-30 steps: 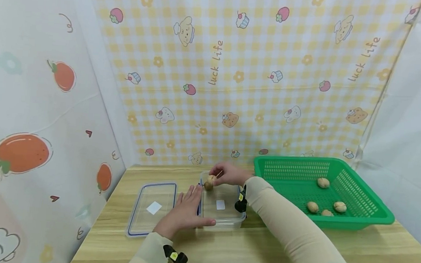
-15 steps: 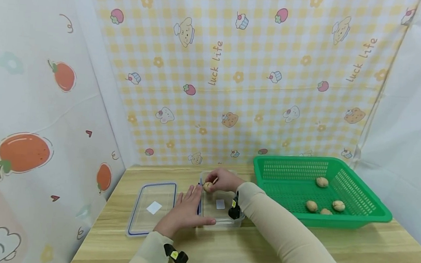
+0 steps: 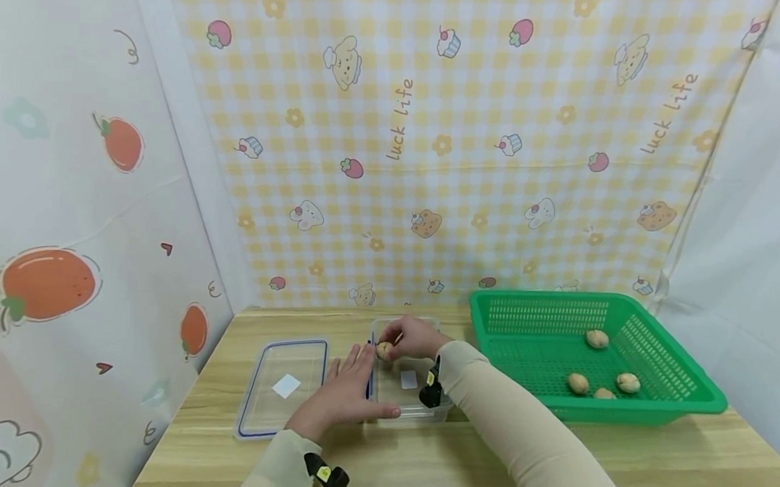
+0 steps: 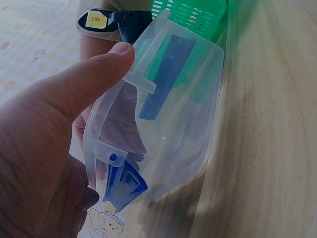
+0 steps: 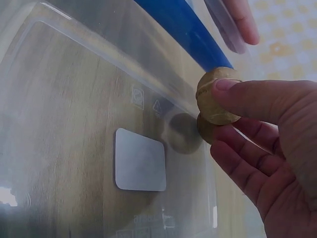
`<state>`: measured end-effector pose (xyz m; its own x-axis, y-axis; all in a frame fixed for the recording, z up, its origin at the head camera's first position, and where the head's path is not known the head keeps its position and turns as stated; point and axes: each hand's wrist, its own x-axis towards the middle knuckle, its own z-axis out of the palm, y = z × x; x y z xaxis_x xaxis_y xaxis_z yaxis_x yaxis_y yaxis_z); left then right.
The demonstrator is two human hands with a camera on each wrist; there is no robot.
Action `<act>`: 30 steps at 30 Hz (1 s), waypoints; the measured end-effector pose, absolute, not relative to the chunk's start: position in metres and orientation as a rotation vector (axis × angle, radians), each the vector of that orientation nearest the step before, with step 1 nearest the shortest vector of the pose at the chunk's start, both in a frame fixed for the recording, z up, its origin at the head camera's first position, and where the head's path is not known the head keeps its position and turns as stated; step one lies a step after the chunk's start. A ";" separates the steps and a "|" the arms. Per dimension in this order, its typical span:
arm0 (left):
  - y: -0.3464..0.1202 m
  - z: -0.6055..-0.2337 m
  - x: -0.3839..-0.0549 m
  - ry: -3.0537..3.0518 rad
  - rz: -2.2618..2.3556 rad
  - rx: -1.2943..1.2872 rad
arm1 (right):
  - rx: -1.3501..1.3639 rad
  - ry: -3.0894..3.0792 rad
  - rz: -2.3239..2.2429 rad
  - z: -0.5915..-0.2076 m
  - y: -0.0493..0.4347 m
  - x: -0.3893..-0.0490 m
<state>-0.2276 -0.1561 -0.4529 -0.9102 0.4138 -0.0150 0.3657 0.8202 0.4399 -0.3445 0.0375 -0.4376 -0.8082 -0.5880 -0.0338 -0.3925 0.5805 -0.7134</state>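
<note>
My right hand (image 3: 413, 338) reaches down into a clear plastic food container (image 3: 422, 412) and pinches a tan walnut (image 5: 213, 96) between thumb and fingers. In the right wrist view the walnut is close to the container's wall, above the see-through floor with its white label (image 5: 141, 161). My left hand (image 3: 345, 399) spreads along the container's left side, fingers straight and thumb out at the front. The left wrist view shows that thumb (image 4: 109, 62) at the rim, with blue latches (image 4: 124, 186) hanging from the container. Most of the left fingers are hidden there.
A clear lid with a blue seal (image 3: 263, 408) lies flat left of the container. To the right stands a green plastic basket (image 3: 684, 404) holding several walnuts (image 3: 628, 382). The wooden table (image 3: 401, 471) meets a checked cloth (image 3: 458, 233) at the back.
My right hand has lowered the walnut further into the container, moving slightly left and down. The left hand stays in place.
</note>
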 end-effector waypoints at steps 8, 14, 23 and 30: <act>-0.156 -0.452 -0.226 2.873 0.689 0.615 | -0.780 2.562 -1.043 -0.442 0.035 -0.349; -0.156 -0.452 -0.227 2.871 0.684 0.614 | -0.797 2.601 -0.979 -0.447 0.034 -0.351; -0.155 -0.452 -0.227 2.876 0.687 0.625 | -0.807 2.601 -0.976 -0.453 0.034 -0.356; -0.155 -0.452 -0.228 2.875 0.679 0.623 | -0.836 2.550 -1.057 -0.429 0.041 -0.358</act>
